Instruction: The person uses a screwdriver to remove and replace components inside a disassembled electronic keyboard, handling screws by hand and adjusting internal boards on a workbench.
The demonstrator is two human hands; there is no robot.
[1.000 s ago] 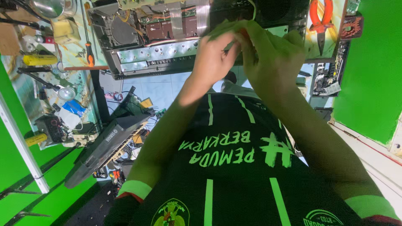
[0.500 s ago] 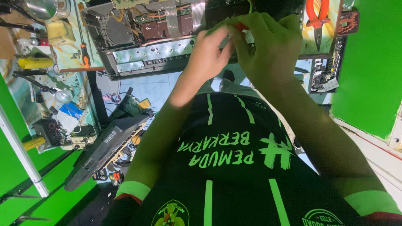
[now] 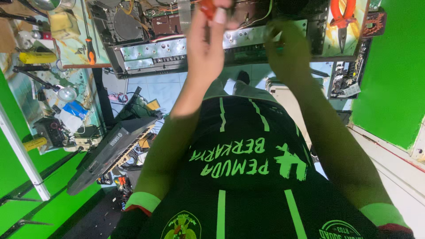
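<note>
left hand [image 3: 208, 40]: pinching a small orange-red tool [image 3: 207, 6] over the opened electronics chassis [image 3: 177, 42]
right hand [image 3: 287, 51]: fingers curled at the chassis front edge, can't tell what it grips
chassis: near edge of the counter [image 3: 66, 48]
pliers [image 3: 341, 17]: counter's right end, well apart

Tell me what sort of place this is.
Probably a small electronics repair workshop: an opened metal electronics chassis with exposed wiring lies on the bench, orange-handled pliers and an orange-handled screwdriver lie nearby, and a dark grey electronic keyboard leans below.
</note>
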